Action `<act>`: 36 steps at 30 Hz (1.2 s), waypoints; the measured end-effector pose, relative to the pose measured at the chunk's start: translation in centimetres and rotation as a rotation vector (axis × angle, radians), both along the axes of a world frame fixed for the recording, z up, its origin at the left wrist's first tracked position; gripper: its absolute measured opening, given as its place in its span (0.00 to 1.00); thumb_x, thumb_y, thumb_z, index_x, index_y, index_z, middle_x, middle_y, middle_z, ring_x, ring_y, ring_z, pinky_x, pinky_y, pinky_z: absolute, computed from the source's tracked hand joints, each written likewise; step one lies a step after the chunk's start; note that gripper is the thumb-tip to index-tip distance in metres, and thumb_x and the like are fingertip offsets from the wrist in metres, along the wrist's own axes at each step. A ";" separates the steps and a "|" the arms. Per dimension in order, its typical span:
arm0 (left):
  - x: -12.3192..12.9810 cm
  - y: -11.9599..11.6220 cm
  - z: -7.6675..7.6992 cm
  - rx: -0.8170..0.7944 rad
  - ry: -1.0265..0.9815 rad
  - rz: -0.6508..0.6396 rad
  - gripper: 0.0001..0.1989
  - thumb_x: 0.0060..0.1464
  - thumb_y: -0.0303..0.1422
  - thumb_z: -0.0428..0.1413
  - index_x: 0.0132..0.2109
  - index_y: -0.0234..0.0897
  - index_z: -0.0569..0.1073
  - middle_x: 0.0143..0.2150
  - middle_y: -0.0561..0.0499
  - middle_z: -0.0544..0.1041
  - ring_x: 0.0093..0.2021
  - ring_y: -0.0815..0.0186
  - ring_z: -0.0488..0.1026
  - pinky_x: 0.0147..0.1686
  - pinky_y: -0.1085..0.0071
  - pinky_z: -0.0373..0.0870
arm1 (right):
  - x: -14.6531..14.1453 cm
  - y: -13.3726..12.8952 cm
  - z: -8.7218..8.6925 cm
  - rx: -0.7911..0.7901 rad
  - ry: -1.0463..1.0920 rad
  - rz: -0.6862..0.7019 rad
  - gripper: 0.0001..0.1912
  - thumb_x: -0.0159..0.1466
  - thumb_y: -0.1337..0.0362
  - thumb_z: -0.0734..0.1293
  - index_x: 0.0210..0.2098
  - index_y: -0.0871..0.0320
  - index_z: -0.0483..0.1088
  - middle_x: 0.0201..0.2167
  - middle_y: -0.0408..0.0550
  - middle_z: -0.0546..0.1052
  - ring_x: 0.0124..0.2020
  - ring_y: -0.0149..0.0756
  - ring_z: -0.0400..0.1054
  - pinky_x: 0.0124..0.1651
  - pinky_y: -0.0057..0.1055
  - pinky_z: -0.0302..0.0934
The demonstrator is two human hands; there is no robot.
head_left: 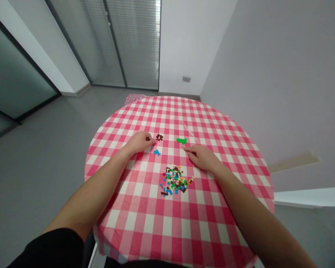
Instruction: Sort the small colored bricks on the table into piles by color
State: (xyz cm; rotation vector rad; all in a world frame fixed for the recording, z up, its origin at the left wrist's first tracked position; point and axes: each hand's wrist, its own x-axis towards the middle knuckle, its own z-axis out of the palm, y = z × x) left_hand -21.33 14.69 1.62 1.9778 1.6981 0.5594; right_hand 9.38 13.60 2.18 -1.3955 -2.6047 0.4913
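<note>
My left hand [141, 142] rests just left of a small group of brown pieces [159, 137], its fingers curled together; whatever they may hold is too small to make out. Below those pieces lies a small blue cluster [156, 152]. My right hand [202, 156] has its index finger stretched out beside a tiny green piece [182, 146], just below a group of green pieces [181, 140]. A mixed pile of small colored bricks [175, 180] lies nearer to me, between my forearms.
The round table [147, 223] has a pink and white checked cloth. A glass partition with blinds [139, 44] stands behind it, and a white wall [281, 82] with a socket rises at the right.
</note>
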 end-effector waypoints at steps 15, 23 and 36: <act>0.1 0.0 0.2 -0.003 0.045 0.004 0.15 0.53 0.43 0.55 0.26 0.37 0.73 0.25 0.48 0.75 0.25 0.66 0.67 0.26 0.67 0.54 | -0.3 0.2 -0.3 0.065 -0.058 0.011 0.21 0.69 0.61 0.57 0.59 0.51 0.69 0.53 0.50 0.77 0.50 0.46 0.72 0.48 0.42 0.67; 0.1 0.0 0.3 0.005 0.039 -0.001 0.15 0.53 0.42 0.55 0.26 0.37 0.74 0.25 0.48 0.75 0.25 0.65 0.67 0.26 0.67 0.54 | -0.9 0.1 -0.4 0.074 -0.097 0.002 0.21 0.70 0.62 0.57 0.60 0.50 0.68 0.54 0.49 0.76 0.50 0.46 0.72 0.49 0.40 0.67; 0.2 0.0 0.3 0.017 0.065 -0.003 0.16 0.54 0.43 0.54 0.26 0.37 0.73 0.24 0.49 0.74 0.25 0.66 0.68 0.26 0.67 0.55 | -1.9 -0.6 -0.2 0.110 -0.205 -0.003 0.23 0.70 0.63 0.55 0.62 0.49 0.66 0.54 0.50 0.76 0.47 0.45 0.72 0.44 0.38 0.66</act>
